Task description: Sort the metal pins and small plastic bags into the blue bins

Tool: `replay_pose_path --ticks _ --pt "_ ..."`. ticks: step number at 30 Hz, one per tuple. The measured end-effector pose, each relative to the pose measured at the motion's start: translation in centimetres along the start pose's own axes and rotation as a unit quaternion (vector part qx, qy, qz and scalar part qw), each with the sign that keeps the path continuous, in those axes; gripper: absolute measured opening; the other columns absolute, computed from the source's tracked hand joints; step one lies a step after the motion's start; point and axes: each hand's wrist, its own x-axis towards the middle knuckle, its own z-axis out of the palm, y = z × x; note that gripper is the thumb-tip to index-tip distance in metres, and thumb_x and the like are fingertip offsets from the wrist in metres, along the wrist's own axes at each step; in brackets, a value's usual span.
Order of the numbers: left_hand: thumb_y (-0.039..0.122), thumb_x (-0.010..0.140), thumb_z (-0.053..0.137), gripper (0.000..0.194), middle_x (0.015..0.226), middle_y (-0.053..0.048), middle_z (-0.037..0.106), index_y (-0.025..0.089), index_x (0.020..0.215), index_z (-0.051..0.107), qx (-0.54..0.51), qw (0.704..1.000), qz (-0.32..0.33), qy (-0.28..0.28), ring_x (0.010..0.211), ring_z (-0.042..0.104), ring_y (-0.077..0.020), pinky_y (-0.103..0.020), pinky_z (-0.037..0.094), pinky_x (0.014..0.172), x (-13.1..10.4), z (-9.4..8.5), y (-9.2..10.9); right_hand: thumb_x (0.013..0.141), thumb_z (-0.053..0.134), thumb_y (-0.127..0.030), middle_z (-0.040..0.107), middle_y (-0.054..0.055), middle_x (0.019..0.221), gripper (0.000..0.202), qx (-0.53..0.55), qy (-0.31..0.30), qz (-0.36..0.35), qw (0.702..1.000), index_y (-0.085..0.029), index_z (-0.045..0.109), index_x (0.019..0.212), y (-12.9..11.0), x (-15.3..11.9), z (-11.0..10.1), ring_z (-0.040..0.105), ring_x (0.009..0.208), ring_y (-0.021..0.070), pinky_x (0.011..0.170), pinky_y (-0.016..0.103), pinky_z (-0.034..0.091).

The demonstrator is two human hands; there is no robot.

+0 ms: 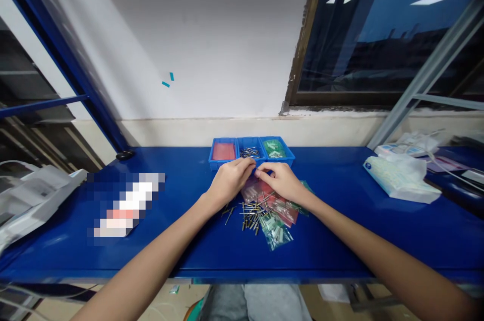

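My left hand and my right hand meet in front of the blue bins, fingertips nearly touching. Both are pinched closed around something too small to make out. Beneath them lie clear and red plastic bags. A loose pile of metal rivets is spread on the blue table, just nearer than my hands. Beside it, a green-tinted bag holds white pieces. Behind my hands stand three joined blue bins: one with red bags, one with metal rivets, one with green bags.
A tissue pack sits on the right, with cables and devices behind it. White equipment occupies the far left, and a pixelated item lies nearer the middle. A wall and window rise behind the table.
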Motion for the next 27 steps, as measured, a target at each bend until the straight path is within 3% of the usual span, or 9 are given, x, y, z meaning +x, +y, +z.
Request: replay_pose_path --ticks 5,8,13,17,21,27 --pt "0.024 0.101 0.048 0.018 0.093 -0.006 0.073 0.017 0.106 0.064 0.045 0.996 -0.014 -0.069 0.081 0.069 -0.0178 -0.029 0.053 0.073 0.01 -0.36 0.46 0.094 0.054 -0.015 0.073 0.004 0.084 0.020 -0.062 0.020 -0.028 0.997 -0.017 0.070 0.081 0.01 -0.23 0.18 0.064 0.077 0.0178 0.075 0.030 0.044" --pt "0.025 0.099 0.052 0.016 0.090 -0.006 0.073 0.017 0.102 0.065 0.058 0.995 -0.018 -0.082 0.077 0.068 -0.0177 -0.028 0.052 0.070 -0.05 -0.45 0.60 0.096 0.052 -0.016 0.072 0.005 0.084 0.022 -0.128 0.028 -0.072 0.989 -0.017 0.069 0.083 -0.03 -0.49 0.27 0.062 0.080 0.0195 0.078 0.032 0.045" --pt "0.019 0.092 0.055 0.014 0.088 -0.006 0.071 0.016 0.098 0.066 0.026 0.997 -0.030 -0.061 0.075 0.066 -0.0172 -0.029 0.051 0.069 0.11 -0.41 0.37 0.098 0.053 -0.022 0.072 0.008 0.094 0.017 -0.181 0.038 -0.112 0.976 -0.018 0.069 0.092 0.03 -0.67 -0.02 0.061 0.093 0.0236 0.088 0.038 0.046" --pt "0.017 0.087 0.057 0.014 0.080 -0.002 0.072 0.016 0.096 0.068 -0.092 0.993 -0.077 -0.015 0.069 0.066 -0.0145 -0.026 0.053 0.068 0.28 -0.05 0.52 0.094 0.058 -0.017 0.072 0.008 0.101 0.013 -0.156 0.050 -0.097 0.982 -0.017 0.068 0.101 0.27 -0.38 -0.18 0.064 0.097 0.0231 0.090 0.037 0.047" --pt "0.017 0.086 0.060 0.012 0.080 0.000 0.074 0.016 0.094 0.069 -0.193 0.975 -0.108 0.013 0.069 0.068 -0.0126 -0.022 0.053 0.066 0.37 0.20 0.94 0.092 0.059 -0.015 0.074 0.005 0.097 0.011 -0.095 0.056 -0.062 0.992 -0.019 0.069 0.096 0.15 -0.13 -0.19 0.067 0.090 0.0198 0.083 0.033 0.048" --pt "0.014 0.085 0.060 0.009 0.084 0.000 0.072 0.017 0.092 0.065 -0.175 0.982 -0.068 0.001 0.072 0.066 -0.0118 -0.023 0.052 0.070 0.26 -0.05 0.84 0.091 0.060 -0.017 0.072 0.000 0.082 0.010 -0.055 0.051 -0.047 0.996 -0.020 0.067 0.084 -0.49 0.00 -0.72 0.063 0.074 0.0144 0.073 0.028 0.045"
